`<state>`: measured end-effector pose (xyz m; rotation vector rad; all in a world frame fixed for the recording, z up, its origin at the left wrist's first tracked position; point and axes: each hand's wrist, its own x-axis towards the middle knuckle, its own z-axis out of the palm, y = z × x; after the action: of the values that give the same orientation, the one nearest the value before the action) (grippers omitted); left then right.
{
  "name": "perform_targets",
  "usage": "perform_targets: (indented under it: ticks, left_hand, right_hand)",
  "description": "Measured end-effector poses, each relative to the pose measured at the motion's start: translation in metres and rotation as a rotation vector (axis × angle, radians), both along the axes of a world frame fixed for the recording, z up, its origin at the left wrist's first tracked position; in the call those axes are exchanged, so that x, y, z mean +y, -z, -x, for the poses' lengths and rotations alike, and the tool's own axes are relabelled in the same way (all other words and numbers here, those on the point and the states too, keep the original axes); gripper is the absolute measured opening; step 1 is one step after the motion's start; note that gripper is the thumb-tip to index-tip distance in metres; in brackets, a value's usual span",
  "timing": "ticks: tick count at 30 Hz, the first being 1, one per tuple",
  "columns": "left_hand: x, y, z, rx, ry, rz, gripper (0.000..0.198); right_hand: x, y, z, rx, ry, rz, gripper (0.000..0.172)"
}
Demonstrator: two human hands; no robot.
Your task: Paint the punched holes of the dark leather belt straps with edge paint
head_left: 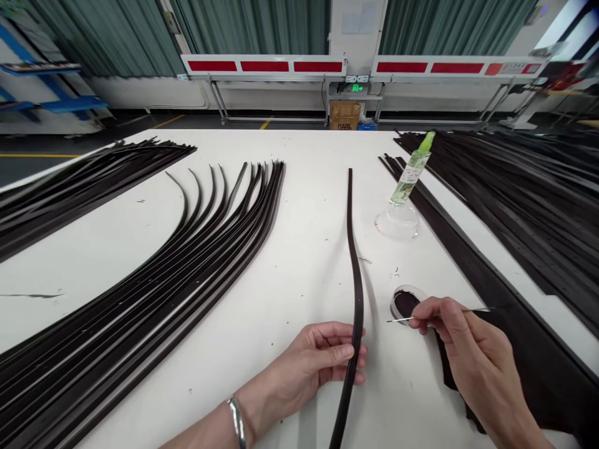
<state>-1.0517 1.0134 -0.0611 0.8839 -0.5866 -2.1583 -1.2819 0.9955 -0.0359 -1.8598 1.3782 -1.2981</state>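
A long dark strip (356, 274) runs away from me over the white table, its near part raised in my left hand (322, 355). The thumb lies on top of the strip and the fingers are wrapped beneath it. In my right hand (468, 349) a thin metal rod (400, 320) is pinched, its tip pointing left toward the strip but apart from it. Just beyond the right fingers stands a small round clear dish (406, 302) with something black inside. Part of the dish is hidden by the right hand.
Many dark strips (187, 287) lie bundled at the left, another pile (70, 193) behind them. More dark strips (505, 199) and a wide dark band (472, 262) cover the right. A green spray bottle (409, 178) leans on a clear round holder (397, 223) on the white table (309, 249).
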Motion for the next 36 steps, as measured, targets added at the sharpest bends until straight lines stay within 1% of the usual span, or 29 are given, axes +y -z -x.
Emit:
perform_targets:
  ticks: [2,3,8,11,21,25,29,33,36]
  left_hand:
    - [0.0,0.0,0.0,0.014,0.004,0.0,0.023]
    - [0.0,0.001,0.0,0.019,0.005,-0.001,0.023]
    - [-0.001,0.001,0.001,0.03,0.01,-0.013,0.023]
    - [-0.001,0.002,0.001,0.031,0.015,-0.011,0.024]
    - [-0.002,0.005,0.001,0.05,0.029,0.046,0.023]
    - [-0.002,0.005,0.001,0.047,0.025,0.04,0.023]
    - [0.0,0.005,0.002,0.056,0.006,0.052,0.022]
    - [0.001,0.006,0.003,0.058,-0.01,0.062,0.021]
    - [0.0,0.006,0.003,0.058,-0.011,0.073,0.02]
  right_hand:
    - [0.008,0.0,-0.007,-0.01,-0.022,-0.048,0.032]
    - [0.011,0.001,-0.01,-0.007,-0.049,-0.045,0.031]
    - [0.015,0.005,-0.018,0.047,-0.276,0.179,0.026]
    - [0.014,0.006,-0.022,0.072,-0.35,0.248,0.029]
    - [0.013,0.009,-0.027,0.094,-0.407,0.263,0.033]
    - [0.013,0.011,-0.028,0.111,-0.416,0.259,0.032]
    - [0.013,0.011,-0.03,0.109,-0.437,0.298,0.03]
    - [0.013,0.011,-0.032,0.148,-0.425,0.356,0.035]
    - [0.014,0.014,-0.031,0.156,-0.428,0.358,0.036]
